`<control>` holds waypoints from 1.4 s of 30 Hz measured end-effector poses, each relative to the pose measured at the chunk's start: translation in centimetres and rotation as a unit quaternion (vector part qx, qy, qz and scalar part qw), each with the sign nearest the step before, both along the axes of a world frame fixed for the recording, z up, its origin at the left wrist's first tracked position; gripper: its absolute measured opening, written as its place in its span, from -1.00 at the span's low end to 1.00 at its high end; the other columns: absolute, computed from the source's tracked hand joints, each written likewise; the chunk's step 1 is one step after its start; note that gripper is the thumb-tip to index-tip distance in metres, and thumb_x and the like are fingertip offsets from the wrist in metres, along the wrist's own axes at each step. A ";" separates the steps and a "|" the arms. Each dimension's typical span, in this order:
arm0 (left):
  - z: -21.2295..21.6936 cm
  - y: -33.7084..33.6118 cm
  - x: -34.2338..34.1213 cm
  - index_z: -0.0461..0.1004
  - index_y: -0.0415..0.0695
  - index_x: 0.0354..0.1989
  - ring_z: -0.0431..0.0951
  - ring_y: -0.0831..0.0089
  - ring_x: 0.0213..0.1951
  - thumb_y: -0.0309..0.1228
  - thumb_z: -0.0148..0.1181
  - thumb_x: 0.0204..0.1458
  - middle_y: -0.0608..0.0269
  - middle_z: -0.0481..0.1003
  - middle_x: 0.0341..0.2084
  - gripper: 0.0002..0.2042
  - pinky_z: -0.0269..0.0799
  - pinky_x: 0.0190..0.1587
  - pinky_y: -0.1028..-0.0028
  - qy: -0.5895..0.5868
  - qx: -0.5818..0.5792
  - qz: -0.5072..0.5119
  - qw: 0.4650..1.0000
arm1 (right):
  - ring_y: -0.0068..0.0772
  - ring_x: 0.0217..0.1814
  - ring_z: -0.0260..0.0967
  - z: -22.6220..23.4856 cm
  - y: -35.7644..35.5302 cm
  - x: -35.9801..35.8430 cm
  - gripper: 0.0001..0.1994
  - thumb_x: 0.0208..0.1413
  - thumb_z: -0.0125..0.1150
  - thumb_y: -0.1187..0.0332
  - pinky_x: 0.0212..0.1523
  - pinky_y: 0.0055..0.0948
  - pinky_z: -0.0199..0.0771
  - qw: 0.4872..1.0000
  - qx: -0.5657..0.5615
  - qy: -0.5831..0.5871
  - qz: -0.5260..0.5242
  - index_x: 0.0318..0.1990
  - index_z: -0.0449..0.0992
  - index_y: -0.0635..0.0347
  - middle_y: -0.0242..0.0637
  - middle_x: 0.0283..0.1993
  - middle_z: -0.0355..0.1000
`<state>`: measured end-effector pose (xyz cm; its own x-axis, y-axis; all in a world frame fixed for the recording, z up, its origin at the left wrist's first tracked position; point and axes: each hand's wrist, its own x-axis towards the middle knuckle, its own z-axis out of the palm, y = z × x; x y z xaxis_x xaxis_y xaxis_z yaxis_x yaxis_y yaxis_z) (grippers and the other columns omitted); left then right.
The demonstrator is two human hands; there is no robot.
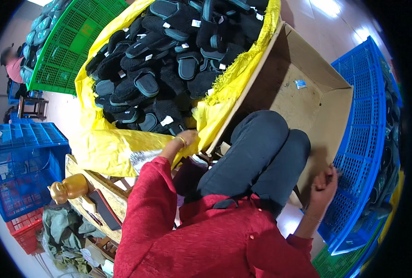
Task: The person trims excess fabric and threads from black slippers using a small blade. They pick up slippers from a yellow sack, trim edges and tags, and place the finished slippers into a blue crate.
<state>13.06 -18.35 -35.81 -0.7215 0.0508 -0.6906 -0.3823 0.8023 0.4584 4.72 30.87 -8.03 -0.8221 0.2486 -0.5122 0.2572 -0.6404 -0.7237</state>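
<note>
At the edge of the yellow sack full of black slippers, the left hand grips the sack cloth. The right hand curls shut against the blue crate. Pulling slowly should keep slippers from spilling.

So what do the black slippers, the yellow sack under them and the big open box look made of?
Slippers: seemingly fuzzy fleece uppers, matte and tufted, with smoother grey footbeds. Yellow sack: probably woven plastic, slightly glossy, fraying at one edge. Box: corrugated cardboard by its look, dull brown with folded flaps.
</note>
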 end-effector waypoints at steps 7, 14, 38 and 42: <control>-2.3 1.3 4.4 0.53 -0.24 -0.20 0.53 0.13 -0.15 -0.13 -0.09 0.11 -0.06 0.53 -0.21 -0.58 0.38 -0.09 0.33 -0.076 0.189 0.180 0.962 | -0.75 -0.72 -0.01 0.0 -6.8 0.8 -0.82 0.26 -0.05 0.31 -0.80 -0.70 -0.07 0.962 0.251 0.009 0.109 -0.21 0.43 0.21 -0.43 -0.55 0.32; -7.1 0.6 5.0 0.58 -0.13 -0.29 0.60 0.21 -0.37 -0.25 0.12 -0.04 0.00 0.57 -0.33 -0.75 0.47 -0.31 0.34 0.131 0.024 0.189 0.973 | -0.78 -0.61 0.06 -1.9 -9.3 0.6 -0.84 0.27 -0.07 0.36 -0.63 -0.72 -0.10 0.850 0.485 0.068 0.192 -0.21 0.41 0.23 -0.43 -0.56 0.29; 19.4 -0.1 -5.6 0.34 -0.06 -0.24 0.43 0.62 -0.47 -0.35 0.28 -0.04 0.47 0.41 -0.47 -0.75 0.44 -0.32 0.49 0.280 0.396 0.614 0.623 | -0.84 -0.70 -0.11 -0.6 -8.8 0.7 -0.84 0.26 -0.04 0.30 -0.70 -0.72 -0.21 0.890 0.407 0.024 0.204 -0.23 0.42 0.15 -0.53 -0.57 0.26; 27.0 2.6 -5.6 0.35 -0.09 -0.07 0.45 0.67 -0.38 -0.44 0.24 -0.08 0.41 0.46 -0.35 -0.64 0.38 -0.31 0.66 0.345 0.459 0.529 0.625 | -0.83 -0.74 -0.12 0.8 -9.2 0.5 -0.83 0.24 -0.03 0.26 -0.73 -0.72 -0.22 0.906 0.372 -0.017 0.201 -0.24 0.42 0.13 -0.52 -0.59 0.27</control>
